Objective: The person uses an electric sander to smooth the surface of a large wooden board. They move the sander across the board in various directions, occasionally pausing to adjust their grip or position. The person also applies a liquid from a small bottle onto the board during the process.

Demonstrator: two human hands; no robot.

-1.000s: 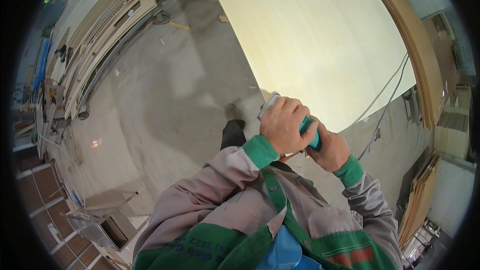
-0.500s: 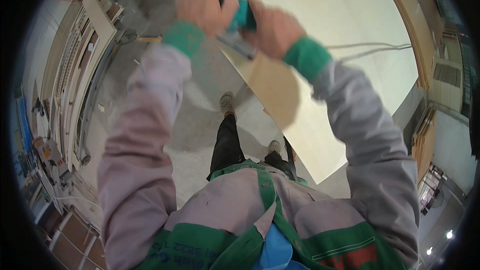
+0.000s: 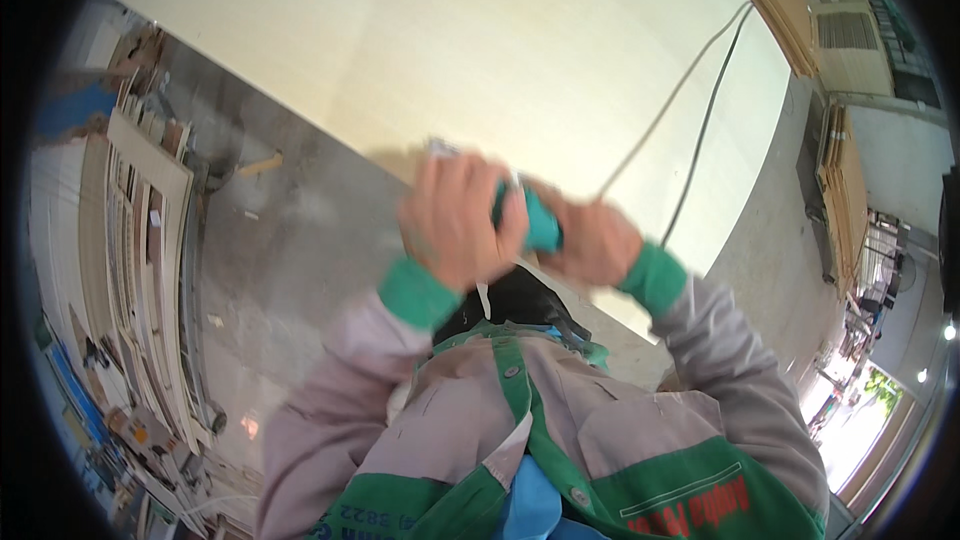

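Observation:
A teal hand-held power tool (image 3: 541, 220) sits between my two hands, close in front of my body, over the near edge of a large pale wooden board (image 3: 420, 50). My left hand (image 3: 455, 215) is wrapped round its left part, where a small light-coloured end shows above the fingers. Closed on its other end is my right hand (image 3: 595, 245), somewhat blurred. Most of the tool hides behind my fingers, so its exact kind cannot be told. I cannot make out whether it touches the board.
A grey line (image 3: 675, 100) and a black cord (image 3: 706, 125) cross the board towards my right hand. Stacked panels and offcuts (image 3: 150, 240) stand on the left. More boards (image 3: 845, 200) lean at the right. A wood scrap (image 3: 261, 164) lies on the floor.
Both hands have come nearer my body, still holding the power tool. My view has turned, so more of the board shows at the left. The cords now slant down towards me.

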